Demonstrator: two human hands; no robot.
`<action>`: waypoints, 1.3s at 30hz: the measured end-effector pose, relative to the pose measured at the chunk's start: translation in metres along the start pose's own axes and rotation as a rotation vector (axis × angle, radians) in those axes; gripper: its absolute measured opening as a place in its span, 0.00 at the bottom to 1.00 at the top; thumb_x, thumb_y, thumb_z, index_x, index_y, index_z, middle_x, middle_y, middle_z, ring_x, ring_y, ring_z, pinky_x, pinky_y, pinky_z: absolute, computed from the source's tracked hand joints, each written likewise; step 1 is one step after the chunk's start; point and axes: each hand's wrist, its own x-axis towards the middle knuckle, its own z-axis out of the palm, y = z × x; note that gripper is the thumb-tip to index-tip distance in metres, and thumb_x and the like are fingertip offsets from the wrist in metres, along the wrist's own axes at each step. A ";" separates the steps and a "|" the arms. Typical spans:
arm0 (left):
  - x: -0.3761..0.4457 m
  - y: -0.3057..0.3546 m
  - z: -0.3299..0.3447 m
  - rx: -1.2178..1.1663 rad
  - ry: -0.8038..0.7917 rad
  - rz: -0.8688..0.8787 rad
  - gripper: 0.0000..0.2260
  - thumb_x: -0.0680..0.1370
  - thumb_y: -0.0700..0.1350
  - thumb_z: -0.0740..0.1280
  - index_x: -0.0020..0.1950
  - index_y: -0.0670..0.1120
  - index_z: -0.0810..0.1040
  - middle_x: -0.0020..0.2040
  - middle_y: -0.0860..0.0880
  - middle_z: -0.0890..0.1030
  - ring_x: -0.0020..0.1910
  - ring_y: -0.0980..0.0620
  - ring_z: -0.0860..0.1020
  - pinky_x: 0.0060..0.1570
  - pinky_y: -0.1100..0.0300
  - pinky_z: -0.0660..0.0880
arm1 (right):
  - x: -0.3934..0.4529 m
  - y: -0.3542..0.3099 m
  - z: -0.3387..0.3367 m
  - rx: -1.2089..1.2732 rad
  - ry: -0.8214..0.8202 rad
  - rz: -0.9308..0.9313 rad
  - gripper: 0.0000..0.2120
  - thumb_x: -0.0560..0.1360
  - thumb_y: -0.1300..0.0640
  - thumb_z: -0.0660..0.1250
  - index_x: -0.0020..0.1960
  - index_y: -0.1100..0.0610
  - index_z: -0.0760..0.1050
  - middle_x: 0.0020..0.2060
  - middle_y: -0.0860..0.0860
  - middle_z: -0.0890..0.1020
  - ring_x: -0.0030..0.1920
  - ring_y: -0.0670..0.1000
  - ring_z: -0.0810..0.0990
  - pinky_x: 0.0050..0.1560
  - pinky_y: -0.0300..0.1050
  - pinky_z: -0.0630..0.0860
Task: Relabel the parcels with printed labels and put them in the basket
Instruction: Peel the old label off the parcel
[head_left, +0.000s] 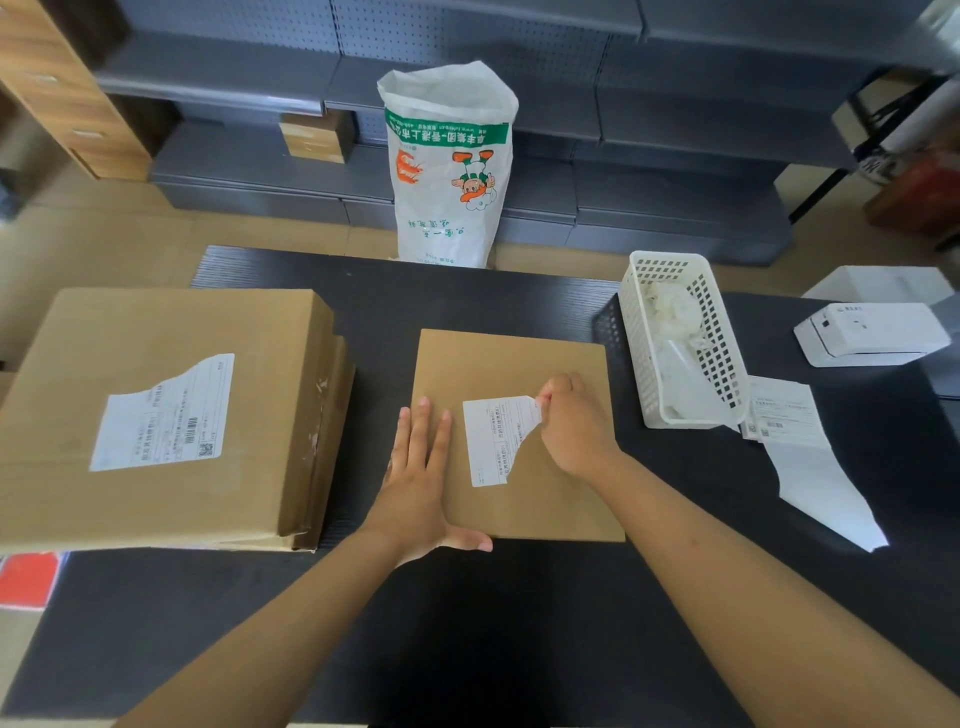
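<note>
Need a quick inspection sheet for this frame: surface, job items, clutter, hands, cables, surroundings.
Surface: black table.
Job's things: flat parcel at centre, its old label partly torn; box stack at left with a torn label; white basket and printed labels at right.
Clutter: crumpled paper inside the basket; label backing strip.
Grippers: left hand pressed flat on the parcel; right hand pinches the label's edge.
Cables: nothing seen.
Surroundings: label printer, white sack, grey shelving.
</note>
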 end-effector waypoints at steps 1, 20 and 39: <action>0.000 0.000 0.000 -0.005 0.001 0.001 0.66 0.57 0.73 0.72 0.70 0.53 0.23 0.68 0.55 0.18 0.68 0.51 0.20 0.70 0.47 0.38 | -0.002 0.000 0.000 0.071 0.041 0.009 0.06 0.77 0.64 0.59 0.48 0.54 0.70 0.48 0.49 0.72 0.51 0.52 0.73 0.48 0.41 0.68; 0.001 -0.001 0.003 0.008 0.018 -0.011 0.66 0.57 0.72 0.72 0.70 0.53 0.23 0.69 0.54 0.19 0.68 0.51 0.20 0.73 0.45 0.42 | -0.026 -0.015 0.009 0.025 0.093 -0.028 0.09 0.76 0.65 0.60 0.44 0.52 0.66 0.46 0.47 0.69 0.47 0.48 0.68 0.44 0.38 0.63; 0.000 -0.003 0.003 0.002 0.024 0.007 0.66 0.56 0.73 0.72 0.69 0.54 0.23 0.68 0.56 0.18 0.68 0.52 0.20 0.72 0.46 0.42 | -0.019 -0.027 -0.005 -0.306 0.119 -0.122 0.11 0.80 0.58 0.56 0.55 0.57 0.76 0.52 0.51 0.78 0.51 0.50 0.71 0.51 0.41 0.64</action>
